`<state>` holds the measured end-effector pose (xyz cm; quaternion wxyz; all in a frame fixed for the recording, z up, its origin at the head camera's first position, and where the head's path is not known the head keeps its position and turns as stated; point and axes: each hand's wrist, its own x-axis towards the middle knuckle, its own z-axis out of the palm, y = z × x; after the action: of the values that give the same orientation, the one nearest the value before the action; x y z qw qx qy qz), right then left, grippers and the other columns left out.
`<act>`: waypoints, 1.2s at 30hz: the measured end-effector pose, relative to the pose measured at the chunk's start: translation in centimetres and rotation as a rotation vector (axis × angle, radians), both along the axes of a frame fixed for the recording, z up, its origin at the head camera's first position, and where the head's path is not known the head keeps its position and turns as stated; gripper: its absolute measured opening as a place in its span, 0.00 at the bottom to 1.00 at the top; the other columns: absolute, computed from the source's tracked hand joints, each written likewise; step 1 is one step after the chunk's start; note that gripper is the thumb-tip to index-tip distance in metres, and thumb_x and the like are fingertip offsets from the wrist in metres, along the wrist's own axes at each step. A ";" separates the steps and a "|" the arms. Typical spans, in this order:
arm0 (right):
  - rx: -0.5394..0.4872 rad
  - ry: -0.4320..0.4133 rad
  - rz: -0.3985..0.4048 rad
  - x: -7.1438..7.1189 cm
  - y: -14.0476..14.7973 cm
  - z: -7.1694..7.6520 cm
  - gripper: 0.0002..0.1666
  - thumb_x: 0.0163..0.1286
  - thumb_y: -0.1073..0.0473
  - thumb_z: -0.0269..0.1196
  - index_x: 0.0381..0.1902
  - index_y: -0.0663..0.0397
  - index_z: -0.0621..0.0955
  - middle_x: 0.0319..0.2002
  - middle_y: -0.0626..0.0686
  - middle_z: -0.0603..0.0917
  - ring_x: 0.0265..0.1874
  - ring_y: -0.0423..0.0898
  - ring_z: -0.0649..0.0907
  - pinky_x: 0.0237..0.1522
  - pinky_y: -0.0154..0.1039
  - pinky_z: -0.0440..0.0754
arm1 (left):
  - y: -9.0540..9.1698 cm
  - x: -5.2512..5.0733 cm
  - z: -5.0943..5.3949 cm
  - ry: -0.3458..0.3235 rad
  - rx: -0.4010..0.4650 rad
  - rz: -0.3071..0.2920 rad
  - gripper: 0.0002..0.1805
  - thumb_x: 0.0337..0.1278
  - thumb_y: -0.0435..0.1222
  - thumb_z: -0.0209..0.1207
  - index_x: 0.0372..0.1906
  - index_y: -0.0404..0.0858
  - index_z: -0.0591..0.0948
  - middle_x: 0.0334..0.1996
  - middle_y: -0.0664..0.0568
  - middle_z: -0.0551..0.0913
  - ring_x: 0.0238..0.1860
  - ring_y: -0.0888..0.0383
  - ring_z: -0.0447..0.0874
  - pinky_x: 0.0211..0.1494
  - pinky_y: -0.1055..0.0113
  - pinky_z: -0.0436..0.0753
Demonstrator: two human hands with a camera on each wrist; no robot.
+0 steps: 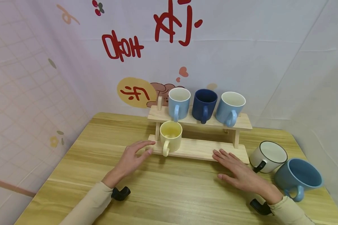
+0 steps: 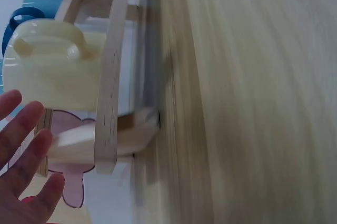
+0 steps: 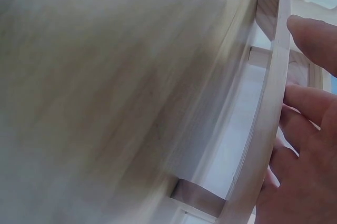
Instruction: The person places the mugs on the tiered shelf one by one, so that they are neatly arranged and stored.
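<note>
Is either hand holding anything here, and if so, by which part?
Nothing is held: the left hand is beside the yellow mug, the right hand at the lower shelf, neither gripping.

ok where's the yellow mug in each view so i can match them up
Head: the yellow mug is just below centre, near the left end of the lower shelf.
Left wrist: the mug is upper left, turned sideways.
Right wrist: the mug is top right, cut off by the edge.
Shared landmark: the lower shelf board, in all three.
</note>
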<state>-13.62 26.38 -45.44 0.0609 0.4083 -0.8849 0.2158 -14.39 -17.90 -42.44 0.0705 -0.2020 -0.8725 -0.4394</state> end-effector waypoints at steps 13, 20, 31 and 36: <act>0.008 -0.027 -0.005 0.0 0.2 0.0 0.43 0.71 0.53 0.70 0.78 0.60 0.67 0.77 0.62 0.67 0.77 0.62 0.63 0.79 0.31 0.41 | -1.1 -2.4 -1.0 0.236 -0.472 -0.075 0.36 0.72 0.54 0.57 0.74 0.34 0.73 0.76 0.42 0.68 0.77 0.41 0.64 0.80 0.40 0.56; 0.005 -0.011 -0.010 0.0 0.0 0.1 0.42 0.72 0.53 0.69 0.77 0.61 0.68 0.76 0.62 0.68 0.75 0.64 0.65 0.80 0.33 0.43 | -1.5 -3.2 -1.4 0.193 -0.561 -0.092 0.43 0.74 0.60 0.52 0.78 0.33 0.66 0.79 0.42 0.62 0.79 0.41 0.57 0.80 0.38 0.51; -0.085 -0.025 -0.141 1.3 0.6 1.2 0.40 0.71 0.56 0.70 0.77 0.56 0.70 0.76 0.57 0.70 0.75 0.60 0.67 0.78 0.27 0.48 | -1.2 -4.6 -2.3 0.161 -0.614 -0.099 0.42 0.76 0.58 0.52 0.78 0.31 0.64 0.79 0.40 0.63 0.79 0.41 0.59 0.78 0.35 0.56; -0.122 -0.034 -0.258 3.1 1.6 2.7 0.38 0.71 0.57 0.70 0.76 0.48 0.72 0.74 0.54 0.73 0.76 0.50 0.68 0.71 0.18 0.51 | -1.0 -4.7 -2.2 0.156 -0.618 -0.108 0.41 0.75 0.56 0.54 0.77 0.30 0.65 0.78 0.40 0.63 0.79 0.42 0.59 0.78 0.36 0.58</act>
<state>-10.56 28.03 -42.76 0.0978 0.2831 -0.9161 0.2665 -19.13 -18.88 -44.63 0.0491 -0.2929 -0.9446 -0.1398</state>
